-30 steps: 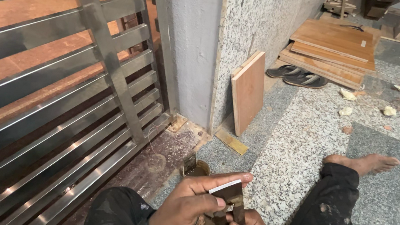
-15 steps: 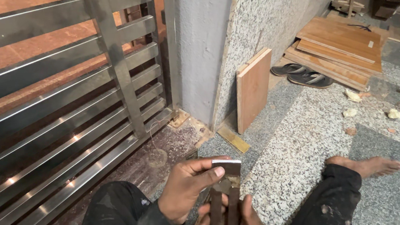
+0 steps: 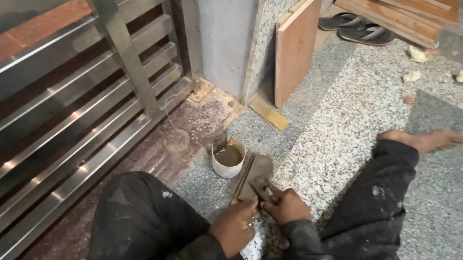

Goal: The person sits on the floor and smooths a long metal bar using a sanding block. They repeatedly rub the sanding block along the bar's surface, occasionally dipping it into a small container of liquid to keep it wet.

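White plastic makes up the small cup (image 3: 227, 159) standing on the speckled granite floor (image 3: 352, 113); it holds a brownish, murky liquid that fills it most of the way. Just right of the cup lies a flat, dark, worn slab (image 3: 255, 177), long and narrow, one end pointing away from the person, its surface dull and smeared. The left hand (image 3: 235, 226) sits at the slab's near end, fingers curled against its edge. The right hand (image 3: 286, 204) rests on the slab's right side, fingers clenched around a small dark piece (image 3: 262, 188) pressed on it; what that piece is cannot be told. Left of the cup, a steel-barred gate (image 3: 59, 102) runs along the floor's edge, close to the person's left knee. Beyond the cup, a wooden board (image 3: 295, 45) leans against a granite pillar (image 3: 266, 31), with 2 sandals (image 3: 357, 30) farther off. Right of the cup, open floor stretches past the person's bare foot (image 3: 428, 140).
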